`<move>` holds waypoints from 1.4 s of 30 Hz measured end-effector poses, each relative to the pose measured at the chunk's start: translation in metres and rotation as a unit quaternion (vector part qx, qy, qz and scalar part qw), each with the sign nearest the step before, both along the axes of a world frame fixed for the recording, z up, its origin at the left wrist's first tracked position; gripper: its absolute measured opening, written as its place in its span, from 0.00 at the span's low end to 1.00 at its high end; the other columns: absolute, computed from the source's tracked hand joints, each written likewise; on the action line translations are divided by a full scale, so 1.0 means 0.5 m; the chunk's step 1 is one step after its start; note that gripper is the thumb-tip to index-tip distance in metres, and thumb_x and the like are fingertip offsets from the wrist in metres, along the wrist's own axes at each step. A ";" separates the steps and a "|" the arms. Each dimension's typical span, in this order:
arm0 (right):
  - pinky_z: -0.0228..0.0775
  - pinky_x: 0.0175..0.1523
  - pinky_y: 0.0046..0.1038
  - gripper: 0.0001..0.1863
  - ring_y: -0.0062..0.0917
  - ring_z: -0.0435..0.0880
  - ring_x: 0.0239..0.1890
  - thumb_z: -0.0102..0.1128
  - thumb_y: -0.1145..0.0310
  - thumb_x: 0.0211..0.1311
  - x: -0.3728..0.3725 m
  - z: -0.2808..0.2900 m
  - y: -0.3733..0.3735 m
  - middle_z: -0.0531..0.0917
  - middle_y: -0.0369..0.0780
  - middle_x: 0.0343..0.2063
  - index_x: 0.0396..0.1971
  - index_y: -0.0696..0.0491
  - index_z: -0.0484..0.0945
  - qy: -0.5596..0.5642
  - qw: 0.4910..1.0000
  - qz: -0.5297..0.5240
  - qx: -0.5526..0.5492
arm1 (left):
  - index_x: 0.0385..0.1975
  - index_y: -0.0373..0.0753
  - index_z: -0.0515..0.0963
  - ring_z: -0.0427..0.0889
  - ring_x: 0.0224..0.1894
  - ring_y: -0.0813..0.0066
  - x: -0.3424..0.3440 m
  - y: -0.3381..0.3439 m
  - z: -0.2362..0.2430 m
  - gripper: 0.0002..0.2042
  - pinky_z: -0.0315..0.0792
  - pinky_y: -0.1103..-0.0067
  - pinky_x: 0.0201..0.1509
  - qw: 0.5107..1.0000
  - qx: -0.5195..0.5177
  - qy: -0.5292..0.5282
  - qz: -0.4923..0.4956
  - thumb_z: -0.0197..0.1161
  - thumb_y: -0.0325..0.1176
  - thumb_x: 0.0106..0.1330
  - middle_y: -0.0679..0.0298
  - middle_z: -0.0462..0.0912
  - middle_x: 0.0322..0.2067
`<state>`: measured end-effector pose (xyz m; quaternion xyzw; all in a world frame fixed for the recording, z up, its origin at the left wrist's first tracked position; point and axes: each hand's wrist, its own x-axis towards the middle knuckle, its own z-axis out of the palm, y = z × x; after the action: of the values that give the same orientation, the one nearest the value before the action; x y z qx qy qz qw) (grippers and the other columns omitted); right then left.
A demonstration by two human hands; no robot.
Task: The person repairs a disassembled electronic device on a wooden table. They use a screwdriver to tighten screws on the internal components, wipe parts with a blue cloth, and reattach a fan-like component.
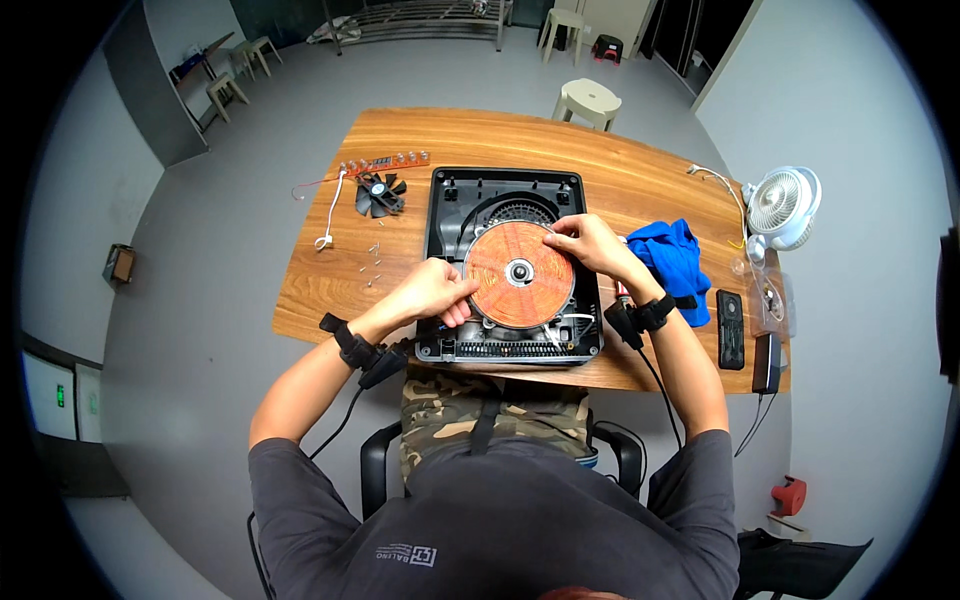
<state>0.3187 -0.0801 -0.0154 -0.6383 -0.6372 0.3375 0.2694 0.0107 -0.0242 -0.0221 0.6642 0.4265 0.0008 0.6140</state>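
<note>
A round copper coil disc [509, 295] with a metal hub at its middle lies over an open black plastic appliance housing [440, 220]. My left hand [438, 292] grips the disc's left edge with its thumb on top and fingers curled. My right hand [586, 240] holds the disc at its upper right edge. A vented round opening shows behind the disc, and white wires [580, 318] run beside its lower right side. A loose black fan [378, 198] and several small screws [376, 264] lie to the left of the housing.
Around the housing on the wooden table [320, 290] are a circuit strip [385, 162], a white cable [334, 210], a blue cloth [665, 260], a white desk fan [785, 208], a black tool case [731, 330] and a clear box [772, 295]. Stools [590, 100] stand beyond the table.
</note>
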 end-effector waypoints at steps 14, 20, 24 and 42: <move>0.79 0.51 0.35 0.19 0.39 0.89 0.45 0.66 0.61 0.66 -0.011 -0.045 0.027 0.88 0.51 0.41 0.48 0.61 0.84 -0.037 0.999 0.035 0.015 | 0.20 0.35 0.83 0.79 0.16 0.84 -0.016 0.004 0.012 0.21 0.72 0.81 0.21 0.989 0.105 0.072 -0.071 0.67 0.45 0.70 0.67 0.83 0.16; 0.79 0.52 0.36 0.18 0.40 0.89 0.46 0.66 0.64 0.65 -0.014 -0.038 0.023 0.88 0.52 0.42 0.48 0.61 0.84 -0.042 0.998 0.043 0.007 | 0.22 0.33 0.84 0.83 0.18 0.80 -0.014 -0.003 0.015 0.22 0.76 0.79 0.23 0.973 0.167 0.117 -0.110 0.66 0.46 0.71 0.64 0.85 0.17; 0.79 0.54 0.37 0.17 0.40 0.89 0.46 0.64 0.66 0.65 -0.004 -0.051 0.023 0.88 0.51 0.43 0.49 0.60 0.83 -0.050 0.997 0.051 0.019 | 0.23 0.32 0.84 0.83 0.17 0.79 -0.005 -0.001 0.018 0.22 0.76 0.79 0.23 0.968 0.173 0.134 -0.120 0.65 0.47 0.71 0.64 0.84 0.16; 0.74 0.58 0.34 0.18 0.37 0.80 0.52 0.73 0.72 0.55 0.064 -0.015 -0.009 0.79 0.43 0.48 0.47 0.56 0.84 -0.085 0.981 0.148 0.091 | 0.24 0.33 0.83 0.78 0.15 0.82 -0.002 -0.008 0.037 0.19 0.72 0.80 0.21 0.978 0.131 0.128 -0.098 0.65 0.43 0.71 0.66 0.83 0.16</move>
<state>0.3507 -0.0847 -0.0232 -0.5363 -0.7732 0.2586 0.2183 0.0098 -0.0281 -0.0035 0.7722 0.4306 -0.0888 0.4587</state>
